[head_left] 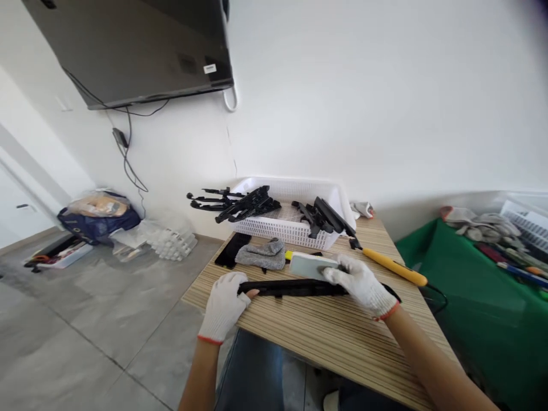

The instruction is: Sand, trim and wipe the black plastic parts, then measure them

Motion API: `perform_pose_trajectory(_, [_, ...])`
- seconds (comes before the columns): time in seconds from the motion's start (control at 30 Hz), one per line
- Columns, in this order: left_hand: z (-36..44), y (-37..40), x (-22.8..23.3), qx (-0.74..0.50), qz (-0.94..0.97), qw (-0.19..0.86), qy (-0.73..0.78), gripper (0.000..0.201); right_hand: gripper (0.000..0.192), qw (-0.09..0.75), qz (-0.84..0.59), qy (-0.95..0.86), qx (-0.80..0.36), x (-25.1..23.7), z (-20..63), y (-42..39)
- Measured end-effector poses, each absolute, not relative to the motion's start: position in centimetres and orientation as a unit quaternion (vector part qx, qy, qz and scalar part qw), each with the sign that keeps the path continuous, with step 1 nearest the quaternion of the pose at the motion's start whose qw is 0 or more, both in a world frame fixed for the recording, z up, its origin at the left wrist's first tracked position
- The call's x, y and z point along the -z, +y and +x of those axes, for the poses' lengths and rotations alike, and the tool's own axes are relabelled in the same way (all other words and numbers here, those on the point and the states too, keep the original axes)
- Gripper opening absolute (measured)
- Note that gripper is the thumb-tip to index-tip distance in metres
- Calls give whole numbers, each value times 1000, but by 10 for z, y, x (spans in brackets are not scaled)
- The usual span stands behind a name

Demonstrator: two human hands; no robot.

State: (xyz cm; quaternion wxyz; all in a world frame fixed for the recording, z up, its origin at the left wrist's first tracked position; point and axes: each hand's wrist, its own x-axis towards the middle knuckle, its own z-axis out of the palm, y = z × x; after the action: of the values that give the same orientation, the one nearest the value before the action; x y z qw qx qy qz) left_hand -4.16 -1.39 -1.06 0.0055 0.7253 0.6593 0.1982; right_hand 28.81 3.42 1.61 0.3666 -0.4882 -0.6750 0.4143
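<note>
My left hand (226, 305), in a white knit glove with a bare thumb tip showing, grips the left end of a long black plastic strip (291, 287). The strip lies level over the front part of the wooden table. In my right hand (357, 281), also gloved, is a pale grey-green flat block (308, 266) with rounded corners, held at its right end. This block sits just above and behind the strip; whether they touch I cannot tell. The strip's right end passes beneath my right hand and is partly hidden.
A white perforated basket (280, 229) holds several black plastic parts (252, 204), some jutting over its rim. On the wooden table (299, 331) lie a grey cloth (262, 254), a black phone-like slab (232, 250) and a yellow-handled corded tool (394, 266). A green-covered surface (454, 279) stands right.
</note>
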Motion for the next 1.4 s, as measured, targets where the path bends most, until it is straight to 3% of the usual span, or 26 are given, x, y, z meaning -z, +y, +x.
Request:
perform_pose_trajectory(0.1, [-34,-12,8,-194,724,40,661,18,40,297,-402,-663,-557,-19,241,34])
perform_pose_trajectory(0.2, [-31,-11,11,-194,719,40,666,24,41,310,-358,-667,-576,-16,196,37])
perform_pose_trajectory(0.3, [-31,-12,16,-221,695,36,684,37,33,364,-325,-678,-550,-6,171,38])
perform_pose_trajectory(0.47, [-36,-14,18,-222,716,52,660,42,18,412,-373,-711,-431,20,165,36])
perform_pose_trajectory(0.57, [-44,-14,16,-210,748,53,628,48,20,412,-396,-694,-437,29,167,40])
perform_pose_trajectory(0.7, [-59,-16,15,-224,734,15,641,33,43,393,-401,-685,-464,32,170,48])
perform_pose_trajectory(0.83, [-66,-17,16,-254,723,18,642,15,65,392,-437,-694,-418,31,174,50])
perform_pose_trajectory(1.07, [-64,-17,19,-267,720,49,639,12,64,281,-507,-717,-386,20,164,50])
perform_pose_trajectory(1.2, [-61,-18,16,-275,715,49,641,13,58,349,-570,-645,-371,16,161,51])
perform_pose_trajectory(1.4, [-59,-18,13,-281,722,58,630,13,67,421,-456,-609,-495,22,169,56])
